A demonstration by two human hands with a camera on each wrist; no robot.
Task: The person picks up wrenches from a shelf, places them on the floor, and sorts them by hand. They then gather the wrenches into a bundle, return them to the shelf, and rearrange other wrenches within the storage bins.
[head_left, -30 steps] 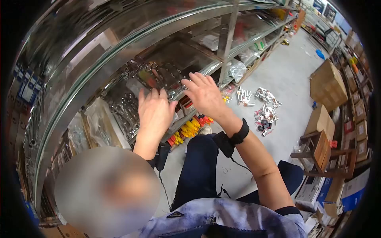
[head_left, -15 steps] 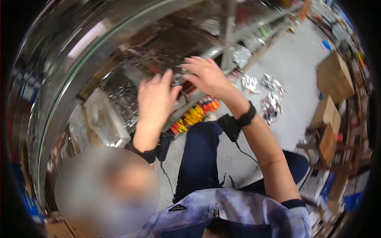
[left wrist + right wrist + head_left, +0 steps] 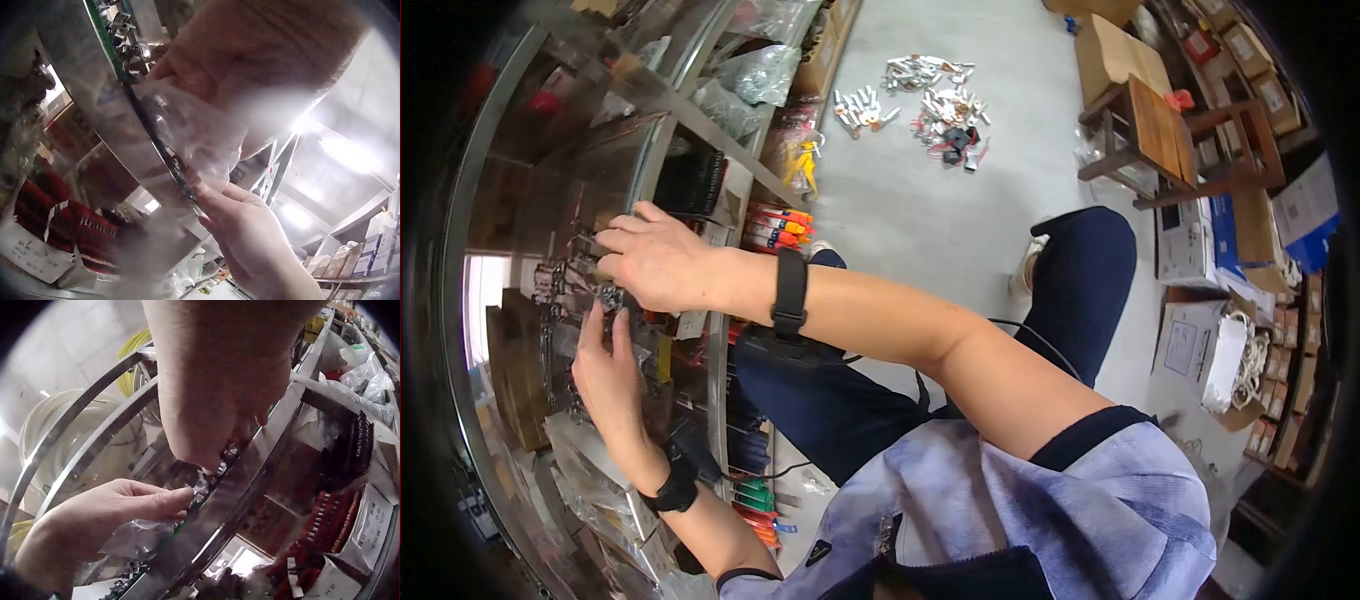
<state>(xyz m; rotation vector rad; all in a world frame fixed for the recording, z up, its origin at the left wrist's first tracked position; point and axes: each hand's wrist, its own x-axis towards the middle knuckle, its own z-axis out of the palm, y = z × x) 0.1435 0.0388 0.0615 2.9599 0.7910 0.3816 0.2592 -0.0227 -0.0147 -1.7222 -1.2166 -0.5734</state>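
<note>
The left hand (image 3: 612,385) reaches over the shelf; in the right wrist view its thumb and forefinger pinch a small shiny metal piece (image 3: 200,487). A clear plastic bag (image 3: 140,540) hangs below that left hand (image 3: 106,515), and the bag (image 3: 206,134) is beside the palm in the left wrist view. The right hand (image 3: 655,262) is just beyond, its fingers bent over metal pieces (image 3: 565,282) on the glass shelf. In the right wrist view, the right hand (image 3: 219,387) hides most of its own fingertips, so its hold cannot be told.
A metal shelf post (image 3: 730,150) stands beyond the hands. Bagged goods (image 3: 760,75) and orange-handled items (image 3: 780,228) fill the shelves. Metal parts (image 3: 950,110) lie in piles on the floor. A wooden stool (image 3: 1155,130) and cartons (image 3: 1115,60) stand at the right.
The head view has turned, so shelf and hands now appear at the left. The hands have come close together at the metal pieces, where before they were apart with fingers spread.
</note>
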